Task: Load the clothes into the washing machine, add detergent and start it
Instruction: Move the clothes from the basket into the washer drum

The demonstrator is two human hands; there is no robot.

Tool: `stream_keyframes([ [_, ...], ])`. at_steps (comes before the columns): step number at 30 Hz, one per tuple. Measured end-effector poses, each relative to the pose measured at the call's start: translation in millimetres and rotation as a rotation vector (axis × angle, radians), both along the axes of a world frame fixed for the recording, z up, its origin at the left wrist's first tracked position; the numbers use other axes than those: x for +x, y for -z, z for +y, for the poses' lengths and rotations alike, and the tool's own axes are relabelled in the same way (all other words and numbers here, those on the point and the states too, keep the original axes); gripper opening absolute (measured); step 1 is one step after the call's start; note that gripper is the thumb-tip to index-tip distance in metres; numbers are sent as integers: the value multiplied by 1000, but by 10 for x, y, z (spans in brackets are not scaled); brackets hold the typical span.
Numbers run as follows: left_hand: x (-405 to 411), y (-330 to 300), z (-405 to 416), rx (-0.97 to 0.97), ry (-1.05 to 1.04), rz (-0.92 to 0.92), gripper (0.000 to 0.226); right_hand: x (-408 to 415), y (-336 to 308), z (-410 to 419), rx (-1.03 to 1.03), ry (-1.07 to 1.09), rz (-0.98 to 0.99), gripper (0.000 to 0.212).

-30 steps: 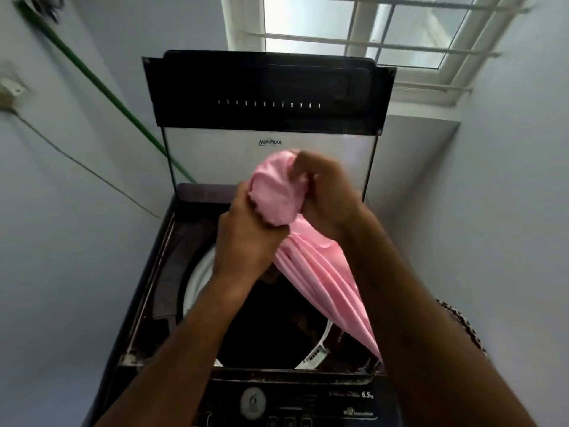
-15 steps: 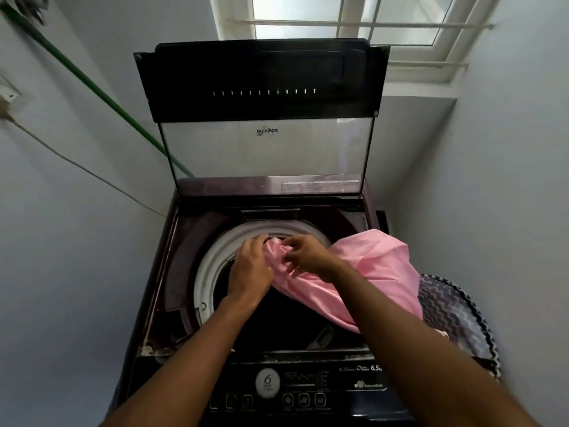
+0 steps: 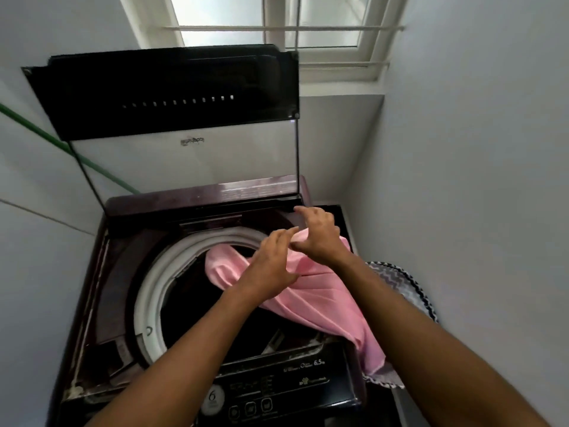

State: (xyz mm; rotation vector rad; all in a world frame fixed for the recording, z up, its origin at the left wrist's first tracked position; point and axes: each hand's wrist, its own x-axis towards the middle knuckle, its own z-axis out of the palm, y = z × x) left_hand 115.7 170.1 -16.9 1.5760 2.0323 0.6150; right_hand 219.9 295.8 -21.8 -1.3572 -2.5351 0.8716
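Top-loading washing machine [image 3: 101, 272] is standing in a narrow corner between pale walls, lid [image 3: 172, 97] propped upright against the back wall under a window [image 3: 326, 29]. Brand script on the clear part of the lid is showing mirrored and blurred; not legible from here. On the dark control panel [image 3: 277, 386] at the front edge, "6.5" with a small unit mark is reading clearly at right, and a round white badge with a large "6" is sitting at left; the other small print and the three button icons below are too fine to make out. A pink cloth [image 3: 323, 297] is lying across the right side of the white drum rim [image 3: 147, 303], one end drooping into the dark drum, the other trailing over the machine's right front corner and down toward a zigzag-patterned basket [image 3: 403, 282] just beside the machine. Left hand [image 3: 271, 266] is reaching across the drum opening, fingers loosely spread and lying on the cloth, not closing round it. Right hand [image 3: 317, 232] is hovering over the cloth's upper bunch near the hinge, thumb and curled fingers seeming to pinch the fabric, forefinger pointing out. A green pipe [image 3: 92, 166] is running slantwise along the left wall behind the lid.
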Motion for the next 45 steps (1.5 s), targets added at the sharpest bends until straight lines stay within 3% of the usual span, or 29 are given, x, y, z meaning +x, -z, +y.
stream_keyframes([
  [2,158,35,133,25,99,60,106,275,93,107,-152,32,15,117],
  [4,329,44,261,-15,173,144,117,525,237,189,-270,36,25,138],
  [11,664,-17,442,-164,222,268,124,1125,569,173,-650,-84,74,146],
  [15,692,-87,421,-172,219,236,119,1132,516,-17,-792,52,161,112],
  [21,646,-93,303,-252,200,143,121,955,135,-101,-647,48,191,67],
  [26,561,-201,189,-171,77,-100,127,575,-378,-133,-584,93,350,22],
  [30,320,-485,44,-21,-69,-260,106,275,-815,-203,-613,126,519,15],
  [35,-92,-821,-303,141,-220,-283,80,-289,-1175,-450,-572,-31,590,14],
  [41,-669,-935,-825,283,-455,-146,67,-1008,-1321,-935,-574,-190,629,21],
  [45,-983,-691,-1147,365,-592,-83,51,-1472,-1000,-1258,-494,-222,576,15],
])
